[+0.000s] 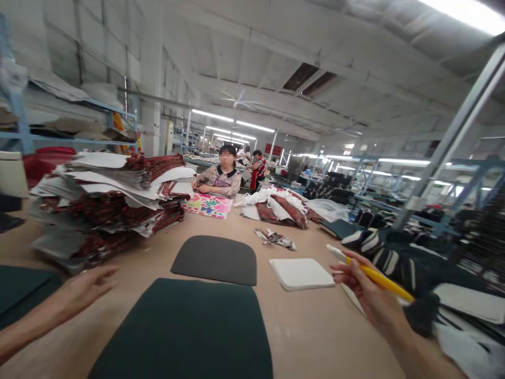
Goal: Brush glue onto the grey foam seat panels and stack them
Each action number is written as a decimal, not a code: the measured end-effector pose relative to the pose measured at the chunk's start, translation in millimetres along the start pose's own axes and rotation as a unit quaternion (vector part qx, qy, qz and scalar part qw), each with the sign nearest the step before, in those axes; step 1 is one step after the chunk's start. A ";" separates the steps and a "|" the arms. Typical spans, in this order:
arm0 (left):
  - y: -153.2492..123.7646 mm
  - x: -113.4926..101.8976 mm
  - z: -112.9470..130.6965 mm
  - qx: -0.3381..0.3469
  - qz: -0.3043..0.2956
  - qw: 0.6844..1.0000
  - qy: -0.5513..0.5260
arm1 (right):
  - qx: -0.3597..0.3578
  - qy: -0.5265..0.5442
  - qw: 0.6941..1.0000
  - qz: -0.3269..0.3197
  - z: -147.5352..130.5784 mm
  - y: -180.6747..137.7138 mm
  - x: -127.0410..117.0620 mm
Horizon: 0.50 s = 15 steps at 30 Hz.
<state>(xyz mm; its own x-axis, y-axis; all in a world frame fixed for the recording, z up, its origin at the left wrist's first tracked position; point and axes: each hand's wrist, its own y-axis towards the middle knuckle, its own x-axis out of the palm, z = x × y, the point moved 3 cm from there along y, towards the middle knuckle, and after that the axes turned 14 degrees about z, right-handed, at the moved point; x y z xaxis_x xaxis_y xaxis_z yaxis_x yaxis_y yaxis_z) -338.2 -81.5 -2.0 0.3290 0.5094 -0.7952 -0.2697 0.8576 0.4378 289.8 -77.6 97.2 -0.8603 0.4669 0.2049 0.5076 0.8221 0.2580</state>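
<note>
My right hand (365,284) is closed around a yellow pen-like tool with a white tip (379,277); its exact kind is unclear. It is held above the table, beside a stack of white rounded pads (302,273). On the left, my left hand (87,287) holds nothing, its fingers stretched out and slightly apart over the tabletop. A dark green fabric panel (189,331) lies flat between my hands. Just beyond it is a dark grey panel with rounded corners (216,259). Another dark green piece (23,289) lies near my left forearm.
A tall, uneven pile of dark red and white sheets (118,195) rises at left. Across the tan table (292,331), a person (221,179) sits behind a colourful floral cloth (209,205). Crumpled fabric (276,239) and a red-white bundle (276,205) lie further back. Dark pieces (398,263) crowd the right.
</note>
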 end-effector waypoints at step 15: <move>110.3 177.8 106.6 -0.006 -0.152 0.988 0.037 | -0.133 -0.360 0.882 -0.274 203.6 27.3 186.6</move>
<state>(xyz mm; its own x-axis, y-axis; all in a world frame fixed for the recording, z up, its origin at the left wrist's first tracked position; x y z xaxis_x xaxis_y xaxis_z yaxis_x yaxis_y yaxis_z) -213.0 111.2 -50.3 0.3299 0.2216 -0.9177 -0.1797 0.9690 0.1694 133.4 98.4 -49.7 -0.7393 0.1882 -0.6465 -0.0818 0.9279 0.3637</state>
